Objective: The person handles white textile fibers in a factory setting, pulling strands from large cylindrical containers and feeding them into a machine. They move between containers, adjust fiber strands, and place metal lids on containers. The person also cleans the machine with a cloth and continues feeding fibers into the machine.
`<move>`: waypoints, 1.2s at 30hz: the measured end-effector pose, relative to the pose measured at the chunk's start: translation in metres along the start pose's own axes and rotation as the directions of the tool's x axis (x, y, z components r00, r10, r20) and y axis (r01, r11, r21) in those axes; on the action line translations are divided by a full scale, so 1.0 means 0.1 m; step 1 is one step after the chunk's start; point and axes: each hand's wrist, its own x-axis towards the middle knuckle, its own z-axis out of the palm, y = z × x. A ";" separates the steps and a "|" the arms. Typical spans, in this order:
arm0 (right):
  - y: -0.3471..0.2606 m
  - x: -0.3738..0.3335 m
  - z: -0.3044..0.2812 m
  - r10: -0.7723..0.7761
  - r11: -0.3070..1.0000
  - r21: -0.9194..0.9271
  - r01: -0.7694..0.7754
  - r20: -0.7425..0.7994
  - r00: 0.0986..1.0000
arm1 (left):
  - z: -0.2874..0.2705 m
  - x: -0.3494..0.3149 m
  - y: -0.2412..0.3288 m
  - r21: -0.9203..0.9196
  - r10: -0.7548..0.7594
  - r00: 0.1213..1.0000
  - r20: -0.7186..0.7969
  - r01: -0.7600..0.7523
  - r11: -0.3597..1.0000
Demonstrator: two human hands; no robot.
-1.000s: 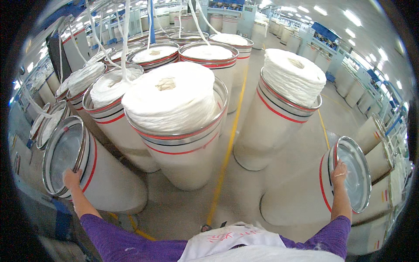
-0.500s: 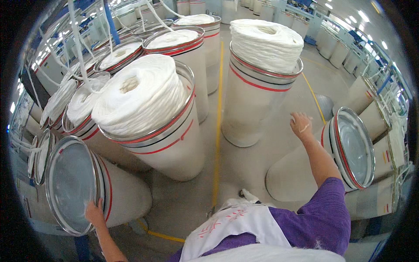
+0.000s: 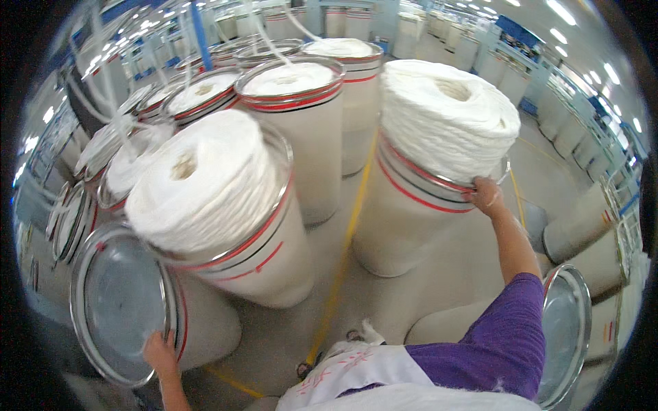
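My left hand [image 3: 159, 351] is closed round the metal rim of a tall can [image 3: 209, 322] at the lower left. No sliver shows inside that can, only its pale grey inner plate. At the right, my right hand [image 3: 487, 197] grips the rim of another tall can [image 3: 404, 226] with red and black bands. A thick coil of white sliver [image 3: 445, 116] rises above this can's rim. Between my hands stands a third can [image 3: 271, 274], its sliver coil [image 3: 199, 181] bulging over the top and leaning left.
More sliver-filled cans [image 3: 295, 137] stand in rows at the back left, with strands running upward. A can [image 3: 565, 335] with a grey inner plate is beside my right arm. A yellow floor line [image 3: 336, 294] runs between the cans.
My right hand has moved from open air onto the right-hand can's rim and closed there. My left hand stays on its can's rim. The view has shifted, bringing the right-hand can nearer.
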 end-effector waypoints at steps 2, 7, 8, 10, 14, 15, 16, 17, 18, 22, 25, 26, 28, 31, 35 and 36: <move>0.10 0.13 0.04 -0.069 0.998 0.013 0.068 0.042 0.997 | 0.02 0.08 0.15 -0.013 -0.065 0.995 0.076 0.067 0.998; -0.05 0.22 0.13 -0.206 0.977 0.042 0.208 -0.064 0.977 | 0.15 0.43 0.42 0.112 -0.190 0.981 0.040 0.185 0.976; -0.13 0.23 0.15 -0.222 0.973 0.041 0.229 -0.126 0.967 | 0.18 0.53 0.46 0.106 -0.207 0.977 0.044 0.201 0.974; -0.33 0.29 0.20 -0.205 0.971 0.093 0.220 -0.150 0.967 | 0.25 0.71 0.51 0.077 -0.252 0.967 0.044 0.248 0.966; -0.81 0.45 0.30 -0.176 0.971 0.130 0.199 -0.170 0.970 | 0.39 0.86 0.45 0.103 -0.286 0.958 0.032 0.281 0.954; -0.92 0.48 0.31 -0.175 0.966 0.160 0.203 -0.172 0.969 | 0.41 0.85 0.40 0.114 -0.279 0.960 -0.001 0.278 0.954; -1.02 0.50 0.32 -0.183 0.959 0.182 0.217 -0.186 0.965 | 0.43 0.82 0.35 0.115 -0.292 0.956 0.009 0.289 0.950; -1.11 0.52 0.31 -0.174 0.958 0.194 0.211 -0.194 0.966 | 0.45 0.76 0.28 0.140 -0.291 0.956 -0.030 0.293 0.946; -1.18 0.52 0.29 -0.181 0.954 0.199 0.223 -0.209 0.961 | 0.44 0.70 0.22 0.155 -0.312 0.950 -0.024 0.312 0.937; -1.33 0.45 0.19 -0.130 0.961 0.237 0.143 -0.069 0.989 | 0.27 0.36 -0.07 0.159 -0.388 0.920 -0.061 0.392 0.906; -1.36 0.25 0.12 -0.105 0.968 0.228 0.107 -0.018 0.994 | -0.05 0.01 -0.33 0.174 -0.425 0.896 0.130 0.402 0.899; -1.36 0.11 0.12 -0.105 0.951 0.279 0.134 -0.118 0.987 | -0.14 -0.09 -0.38 0.238 -0.431 0.900 0.061 0.406 0.882; -1.37 -0.12 0.13 -0.169 0.904 0.286 0.318 -0.445 0.879 | -0.39 -0.33 -0.50 0.189 -0.409 0.910 0.066 0.391 0.901; -1.42 -0.48 0.13 -0.181 0.947 0.194 0.254 -0.330 0.926 | -0.73 -0.68 -0.54 0.155 -0.361 0.929 0.080 0.346 0.925; -1.52 -0.91 -0.05 -0.245 0.924 0.198 0.326 -0.349 0.905 | -1.06 -1.08 -0.41 0.141 -0.401 0.912 0.091 0.386 0.911; -1.56 -1.00 -0.14 -0.268 0.916 0.199 0.347 -0.340 0.902 | -1.14 -1.14 -0.36 0.142 -0.436 0.895 0.091 0.422 0.895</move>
